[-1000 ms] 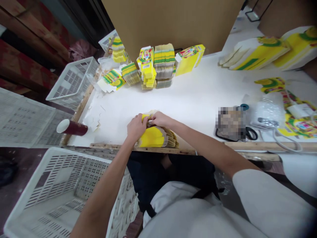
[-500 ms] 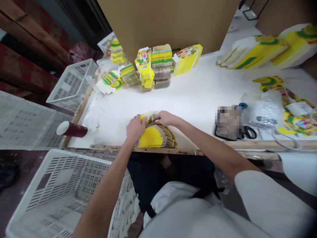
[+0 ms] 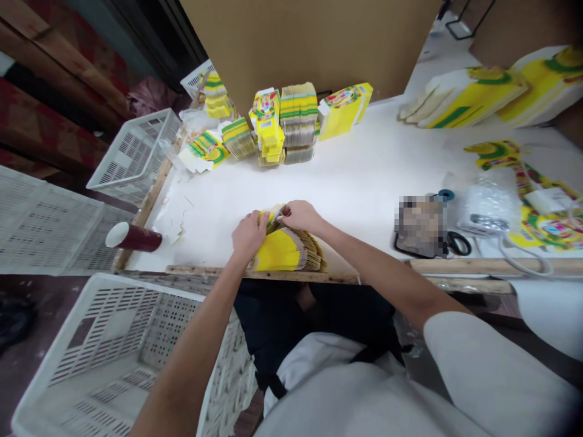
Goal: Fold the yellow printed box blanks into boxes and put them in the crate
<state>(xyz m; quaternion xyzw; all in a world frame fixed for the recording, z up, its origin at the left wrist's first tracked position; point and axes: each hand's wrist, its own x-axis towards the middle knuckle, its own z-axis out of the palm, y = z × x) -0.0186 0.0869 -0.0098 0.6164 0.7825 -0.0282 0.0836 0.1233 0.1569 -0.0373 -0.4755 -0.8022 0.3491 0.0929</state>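
A fanned stack of flat yellow cardboard boxes [image 3: 277,250] lies at the front edge of the white table. My left hand [image 3: 249,235] is wrapped round the left part of the stack, its thumb on a raised carton. With bent fingers and thumb, my right hand [image 3: 298,215] pinches a flap at the upper edge of a carton [image 3: 274,217]. The fingers partly cover that flap.
Stacks of yellow-green cartons [image 3: 298,112] stand along a brown board [image 3: 310,42]. At right are scissors [image 3: 459,243], a phone [image 3: 416,243] and bubble wrap [image 3: 489,200]. A maroon cup [image 3: 136,237] lies tipped at left, above a white crate [image 3: 104,291].
My right hand has shifted slightly up with the carton flap in its fingers. My left hand stays almost still on the stack.
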